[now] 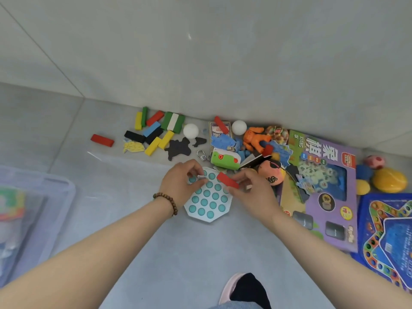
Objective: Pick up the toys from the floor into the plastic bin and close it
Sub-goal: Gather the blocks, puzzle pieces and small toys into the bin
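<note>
Pinched between thumb and fingertips of the right hand (252, 192): a red block (227, 179), held over the far right part of the pop-bubble board (208, 201). Pinched in the curled fingers of the left hand (178, 184): a small white piece (201, 176), too small to identify. Both hands close together above the far edge of that white octagonal board with teal bubbles, flat on the floor in the middle.

Beyond, along the foot of the far wall: a heap of coloured blocks (156, 132) at far left, a stray red brick (102, 140) left of it, two white balls (190, 131), a card deck (219, 128), an orange figure (254, 137), a green toy (225, 160) just beyond the hands. Further right, a purple game box (330, 186), a yellow egg (390, 179), and at near right a blue board game (388, 237).

At near left, well apart from the hands: the plastic bin (55, 197), translucent, apparently open on top, contents blurred. No lid clearly identifiable.

Step in hand, by the look of it: gathering, early on, with most toys not yet in the bin. Next move, probably: carry both pieces left and release them over the bin. Calls for a long sideways reach and a firm pinch on the tiny white piece, easily dropped on the way.
</note>
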